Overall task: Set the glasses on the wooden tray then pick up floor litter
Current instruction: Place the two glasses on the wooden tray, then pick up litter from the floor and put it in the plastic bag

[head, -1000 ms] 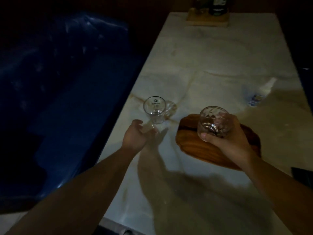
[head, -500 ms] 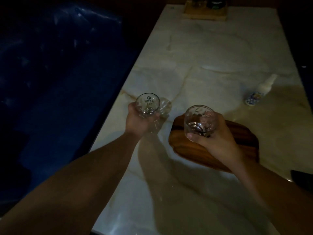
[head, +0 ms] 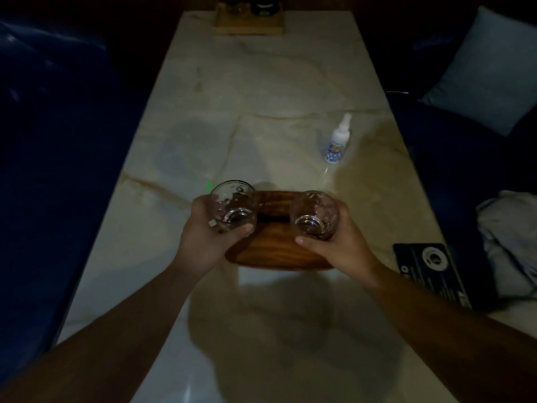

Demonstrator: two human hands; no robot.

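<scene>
Really dim room. A long pale marble surface (head: 203, 146) runs up the middle of the frame, with dark blue seating (head: 52, 146) down the left and a light cushion (head: 488, 74) at upper right. The left hand (head: 203, 237) has its fingers wrapped round one glass (head: 234, 206); the right hand (head: 340, 242) grips the other glass (head: 315, 215). Both are held over the tray (head: 276, 245) at lower centre, probably not touching it, though it's hard to tell. A small spray bottle (head: 337, 141) lies right of centre, a wooden stand (head: 247, 24) sits at the top edge, and a black box (head: 430, 271) and grey cloth (head: 511, 239) are at right.
</scene>
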